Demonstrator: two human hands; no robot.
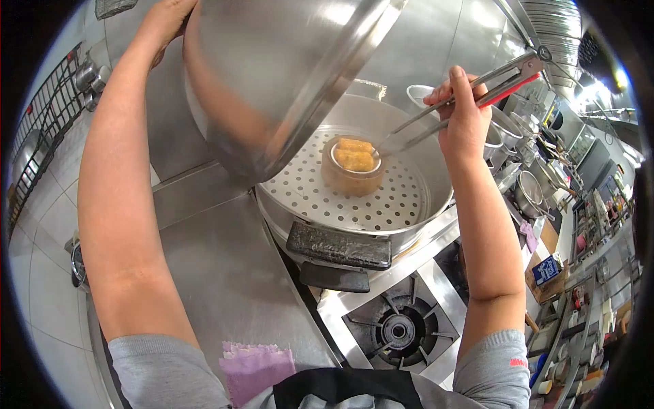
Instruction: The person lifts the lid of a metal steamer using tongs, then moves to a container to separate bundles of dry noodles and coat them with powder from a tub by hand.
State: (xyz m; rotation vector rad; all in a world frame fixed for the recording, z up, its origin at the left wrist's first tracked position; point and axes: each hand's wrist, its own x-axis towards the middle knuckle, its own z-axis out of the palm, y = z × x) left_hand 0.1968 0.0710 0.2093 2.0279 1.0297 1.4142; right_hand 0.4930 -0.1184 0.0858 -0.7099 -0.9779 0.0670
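Golden rolls (355,161) sit in a round tan basket (350,184) within a steel pot's rim (424,224), right fingers (460,86) clamping metal tongs (526,65), left hand's grip unclear.

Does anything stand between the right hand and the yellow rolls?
Nothing visible blocks the way: only the tongs in the right hand reach toward the yellow rolls. The lid is raised to the left.

left arm (116,198) outstretched, right hand (464,117) curled
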